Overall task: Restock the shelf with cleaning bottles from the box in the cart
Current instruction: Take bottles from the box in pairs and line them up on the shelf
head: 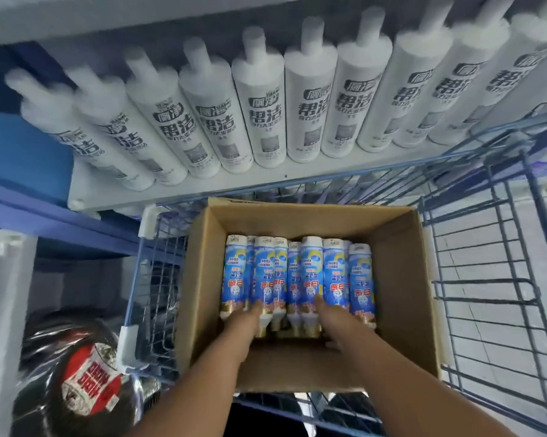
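**Both hands in the box**

Our forearms reach from the near edge into the cardboard box point(401, 279), which sits in the blue wire cart point(499, 279). We lay our left hand point(244, 323) on the blue-labelled bottles point(297, 275) packed lying down across the far half of the box, its fingers point(256, 307) straight and together, pointing between two bottles. Our right hand point(335, 323) rests on the bottles just beside it, fingers stretched out flat over the labels, gripping nothing. Beyond the cart, the white shelf point(203, 190) carries a full row of white bottles point(310, 108). A dark packaged item with a red label point(86, 383) lies left of the cart.
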Demonstrator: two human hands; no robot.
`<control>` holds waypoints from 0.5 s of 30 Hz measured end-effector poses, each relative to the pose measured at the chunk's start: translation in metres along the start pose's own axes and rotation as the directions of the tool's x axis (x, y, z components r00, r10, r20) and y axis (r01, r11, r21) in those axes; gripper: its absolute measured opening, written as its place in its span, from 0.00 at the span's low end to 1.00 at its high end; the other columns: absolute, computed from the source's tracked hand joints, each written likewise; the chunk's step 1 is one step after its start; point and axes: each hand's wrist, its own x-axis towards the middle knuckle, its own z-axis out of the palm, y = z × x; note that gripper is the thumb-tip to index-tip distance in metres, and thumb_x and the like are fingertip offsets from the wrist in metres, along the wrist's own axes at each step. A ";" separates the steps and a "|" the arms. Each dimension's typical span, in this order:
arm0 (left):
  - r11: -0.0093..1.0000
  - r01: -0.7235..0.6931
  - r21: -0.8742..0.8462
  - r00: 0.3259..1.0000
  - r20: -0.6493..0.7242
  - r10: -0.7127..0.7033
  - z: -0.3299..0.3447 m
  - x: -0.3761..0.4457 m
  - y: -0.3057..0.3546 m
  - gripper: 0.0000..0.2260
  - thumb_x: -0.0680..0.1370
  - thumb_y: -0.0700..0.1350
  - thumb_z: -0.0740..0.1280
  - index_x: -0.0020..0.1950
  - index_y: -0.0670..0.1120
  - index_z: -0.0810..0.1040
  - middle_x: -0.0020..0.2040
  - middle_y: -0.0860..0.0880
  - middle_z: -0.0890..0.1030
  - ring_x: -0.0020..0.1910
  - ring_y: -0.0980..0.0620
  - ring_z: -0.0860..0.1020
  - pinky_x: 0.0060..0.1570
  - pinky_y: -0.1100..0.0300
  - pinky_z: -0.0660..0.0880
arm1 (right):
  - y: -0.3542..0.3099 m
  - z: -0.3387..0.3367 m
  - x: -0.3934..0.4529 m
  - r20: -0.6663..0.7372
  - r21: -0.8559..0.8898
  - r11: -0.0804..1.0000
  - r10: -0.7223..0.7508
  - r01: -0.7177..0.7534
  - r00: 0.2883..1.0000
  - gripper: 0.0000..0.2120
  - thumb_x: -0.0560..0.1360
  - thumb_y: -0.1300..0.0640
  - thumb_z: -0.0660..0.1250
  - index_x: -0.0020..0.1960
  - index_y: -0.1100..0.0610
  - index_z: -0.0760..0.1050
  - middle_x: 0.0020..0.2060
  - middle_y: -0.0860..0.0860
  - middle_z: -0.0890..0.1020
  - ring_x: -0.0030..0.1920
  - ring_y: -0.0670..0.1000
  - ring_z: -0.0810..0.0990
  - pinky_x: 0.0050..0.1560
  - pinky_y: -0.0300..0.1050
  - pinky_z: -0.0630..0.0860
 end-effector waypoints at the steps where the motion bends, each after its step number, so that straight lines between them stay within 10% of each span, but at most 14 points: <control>1: 0.998 0.037 -0.041 0.999 -0.011 -0.038 0.005 0.008 -0.001 0.27 0.78 0.59 0.67 0.72 0.45 0.71 0.65 0.43 0.76 0.62 0.42 0.75 0.62 0.49 0.72 | 0.000 0.003 0.008 0.016 0.071 0.997 0.030 -0.031 0.999 0.33 0.83 0.36 0.51 0.76 0.60 0.65 0.73 0.59 0.70 0.71 0.60 0.70 0.72 0.57 0.69; 15: 0.992 0.125 -0.015 0.992 0.020 -0.125 0.027 0.065 -0.018 0.34 0.71 0.59 0.76 0.72 0.49 0.69 0.66 0.45 0.73 0.63 0.42 0.72 0.65 0.43 0.73 | 0.020 0.040 0.058 0.140 0.542 0.810 0.174 -0.223 0.975 0.24 0.77 0.37 0.66 0.61 0.55 0.72 0.62 0.55 0.75 0.63 0.58 0.73 0.69 0.61 0.71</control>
